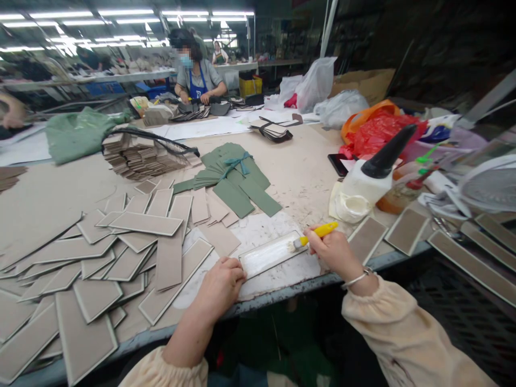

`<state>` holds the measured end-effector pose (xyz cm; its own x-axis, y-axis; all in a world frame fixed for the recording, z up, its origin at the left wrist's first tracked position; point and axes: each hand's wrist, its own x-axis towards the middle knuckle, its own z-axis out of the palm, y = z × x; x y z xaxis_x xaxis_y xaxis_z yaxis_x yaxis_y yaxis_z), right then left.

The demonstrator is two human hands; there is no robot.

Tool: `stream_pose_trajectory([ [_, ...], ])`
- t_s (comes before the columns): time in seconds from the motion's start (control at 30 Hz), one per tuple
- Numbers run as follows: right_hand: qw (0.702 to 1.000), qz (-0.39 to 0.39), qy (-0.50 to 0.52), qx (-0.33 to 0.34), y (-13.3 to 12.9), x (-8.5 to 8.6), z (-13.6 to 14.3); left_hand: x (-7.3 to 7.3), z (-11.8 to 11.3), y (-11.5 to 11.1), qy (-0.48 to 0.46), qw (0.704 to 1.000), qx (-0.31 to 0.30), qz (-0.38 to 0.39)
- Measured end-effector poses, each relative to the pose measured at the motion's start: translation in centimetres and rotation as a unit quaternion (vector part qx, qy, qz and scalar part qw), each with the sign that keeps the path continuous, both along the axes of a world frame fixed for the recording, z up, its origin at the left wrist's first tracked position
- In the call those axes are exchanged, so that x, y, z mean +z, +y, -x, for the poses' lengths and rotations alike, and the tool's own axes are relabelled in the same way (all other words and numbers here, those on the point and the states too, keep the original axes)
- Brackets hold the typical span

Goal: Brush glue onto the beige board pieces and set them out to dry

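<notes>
A yellow-handled glue brush (316, 234) is gripped by my right hand (334, 248). Its bristles touch the right part of a rectangular panel (270, 255) coated with wet white glue. At the panel's left end, my left hand (221, 284) has its fingers curled together against the edge; whether they pinch it or only press it down is hard to see. Under the panel lies a white, glue-stained sheet (258, 228) at the table's front edge. To the left spreads a loose pile of beige panels with pale borders (147, 223).
A green bundle tied with a teal strip (237, 172) lies ahead, near banded beige pieces (137, 153). At right stand a white bottle with a black nozzle (368, 180) and a phone (337, 164). More panels (366, 239) overhang the front edge. A co-worker (197, 80) sits across.
</notes>
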<state>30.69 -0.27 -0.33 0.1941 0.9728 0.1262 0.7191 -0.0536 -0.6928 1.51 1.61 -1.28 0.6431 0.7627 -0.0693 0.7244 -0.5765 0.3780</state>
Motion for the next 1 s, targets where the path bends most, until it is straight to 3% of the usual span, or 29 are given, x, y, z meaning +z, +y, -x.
stream_pose_trajectory([
  [0.17, 0.999, -0.034, -0.014, -0.014, 0.0, 0.9, -1.0, 0.1, 0.0, 0.0, -0.001, 1.000, 0.007, -0.005],
  [0.27, 0.997, -0.065, 0.027, -0.041, -0.1, 1.0, -0.5, 0.1, -0.1, 0.0, 0.005, 1.000, 0.004, -0.002],
  [0.43, 0.998, -0.035, 0.059, 0.003, 0.4, 0.2, 0.7, -0.8, 0.3, 0.3, 0.009, 1.000, -0.014, -0.015],
  [0.6, 0.999, -0.041, 0.025, -0.024, 0.9, 0.2, 0.0, -2.2, 0.9, 1.1, 0.002, 0.999, -0.032, -0.032],
  [0.83, 0.999, -0.033, 0.033, 0.024, 0.3, 0.5, 0.1, -2.3, 1.1, 1.2, 0.005, 0.999, -0.033, -0.026],
  [1.0, 0.999, -0.041, 0.015, 0.003, 0.5, 0.5, -0.3, -2.5, 1.1, 1.4, -0.001, 0.999, -0.039, -0.036],
])
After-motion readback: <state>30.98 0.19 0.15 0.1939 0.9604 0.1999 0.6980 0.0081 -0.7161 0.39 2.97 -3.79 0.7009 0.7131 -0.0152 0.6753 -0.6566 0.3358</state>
